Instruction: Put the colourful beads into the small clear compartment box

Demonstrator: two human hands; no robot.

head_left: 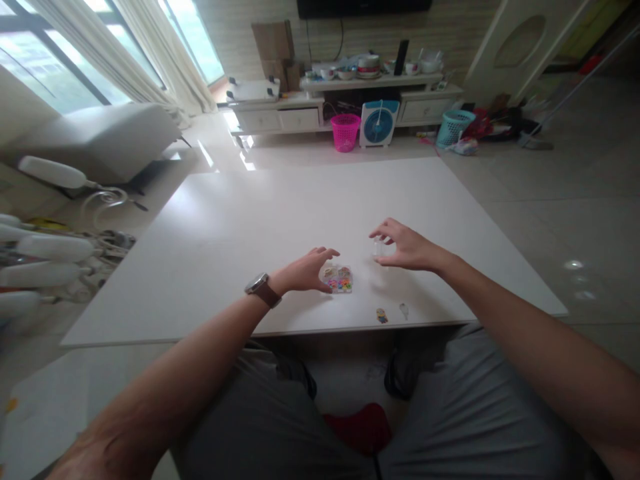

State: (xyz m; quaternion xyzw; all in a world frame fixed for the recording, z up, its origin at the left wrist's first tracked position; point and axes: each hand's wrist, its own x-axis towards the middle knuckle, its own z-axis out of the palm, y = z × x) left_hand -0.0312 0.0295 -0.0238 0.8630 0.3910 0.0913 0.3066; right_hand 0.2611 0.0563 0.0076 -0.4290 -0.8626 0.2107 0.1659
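A small clear box (345, 288) with compartments lies near the table's front edge, holding bright multicoloured bits and paler pieces. My left hand (305, 270), with a watch on its wrist, curves round the box's left side, thumb at the near edge and fingers at the far edge. To the right and slightly above the table, my right hand (404, 248) pinches a small clear plastic piece (377, 249) between thumb and fingers; its exact kind is hard to make out. By the front edge lie a yellow-and-blue cartoon figure (382, 315) and a small pale, translucent piece (404, 311).
The white table (280, 213) spreads out ahead. Beyond it stand a pink basket (345, 132), a blue fan (379, 125), a teal basket (455, 128) and a low cabinet (260, 120). White-padded metal furniture (55, 247) is at the left.
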